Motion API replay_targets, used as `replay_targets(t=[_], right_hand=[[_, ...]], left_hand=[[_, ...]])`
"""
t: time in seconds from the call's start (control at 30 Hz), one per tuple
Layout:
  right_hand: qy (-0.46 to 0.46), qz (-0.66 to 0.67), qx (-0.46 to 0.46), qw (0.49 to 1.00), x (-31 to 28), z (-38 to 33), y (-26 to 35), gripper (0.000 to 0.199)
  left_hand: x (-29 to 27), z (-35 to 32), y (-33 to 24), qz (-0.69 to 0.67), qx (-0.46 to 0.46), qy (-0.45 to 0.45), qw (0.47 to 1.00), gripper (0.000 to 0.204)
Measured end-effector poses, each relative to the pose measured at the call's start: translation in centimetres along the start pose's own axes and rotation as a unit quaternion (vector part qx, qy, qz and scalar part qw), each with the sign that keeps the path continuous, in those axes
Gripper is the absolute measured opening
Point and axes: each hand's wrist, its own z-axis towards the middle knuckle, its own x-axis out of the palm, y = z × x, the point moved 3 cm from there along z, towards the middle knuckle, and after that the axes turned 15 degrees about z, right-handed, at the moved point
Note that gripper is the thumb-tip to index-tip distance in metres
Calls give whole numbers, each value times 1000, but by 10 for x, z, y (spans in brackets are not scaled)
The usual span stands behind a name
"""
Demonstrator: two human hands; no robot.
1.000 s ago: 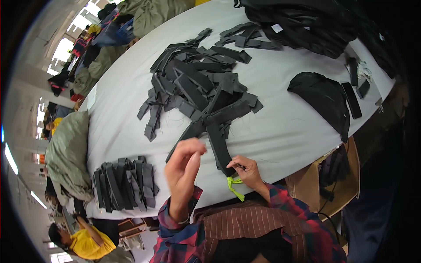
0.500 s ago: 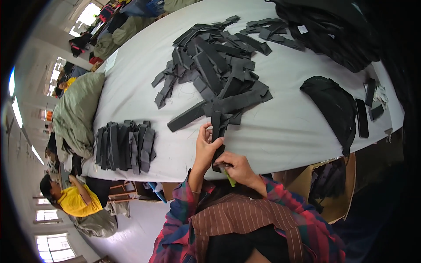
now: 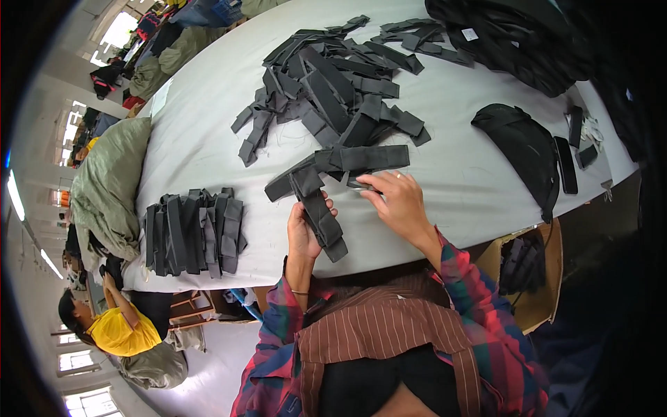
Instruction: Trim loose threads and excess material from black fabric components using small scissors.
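Workroom: large hall with bright windows far off to the left, a seated person in a yellow top (image 3: 132,330) below the table's left corner.
Table: long work table under a pale grey cloth (image 3: 208,139), the landmark for everything below; its near edge runs in front of the person's chest.
Dark heap: mound of black fabric goods (image 3: 514,35) at the table's far right corner.
Green sack: bulky olive cloth sack (image 3: 108,187) hanging off the table's left edge.
Loose pile: scattered dark grey fabric strips (image 3: 333,76) spread over the table's middle.
Black pouch: rounded black fabric pouch (image 3: 521,149) on the table's right side, well apart from the hands.
Sorted stack: neat row of dark grey strips (image 3: 191,233) near the table's front left edge.
Cardboard box: open brown box (image 3: 535,278) below the table's front right edge, dark pieces inside.
Held strip: dark grey padded fabric strip (image 3: 319,212) at the table's front edge, its lower end hanging past the edge.
Left hand (image 3: 304,233): fingers curled shut around the held strip, thumb across it.
Right hand (image 3: 399,201): partly open, fingers bent, fingertips pressing the end of a wide dark strip (image 3: 361,160) lying crosswise on the table.
Risk: the hanging end looks likely to slide off toward the floor if the left grip loosens; the crossed strips may drag each other out of place, since they overlap.
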Motion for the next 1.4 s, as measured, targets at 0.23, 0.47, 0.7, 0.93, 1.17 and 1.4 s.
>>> replay_targets(t=[0.23, 0.47, 0.7, 0.93, 1.17, 1.4], right_hand=[[25, -118, -128, 985, 40, 31, 3, 19], [99, -173, -103, 974, 65, 31, -11, 9], [-3, 203, 177, 963, 45, 13, 10, 21], [4, 217, 152, 964, 30, 2, 17, 24], [56, 9, 70, 996, 4, 2, 8, 25], [118, -115, -59, 985, 32, 16, -6, 21]], left_hand=[[-5, 1, -4, 3, -26, 16, 1000, 39], [-12, -11, -10, 82, -75, 14, 994, 26], [-5, -31, -20, 300, -9, -109, 948, 60], [6, -29, -7, 480, 83, -66, 871, 54], [23, -42, -14, 691, 212, 20, 691, 58], [25, -45, -18, 737, 220, 37, 638, 58]])
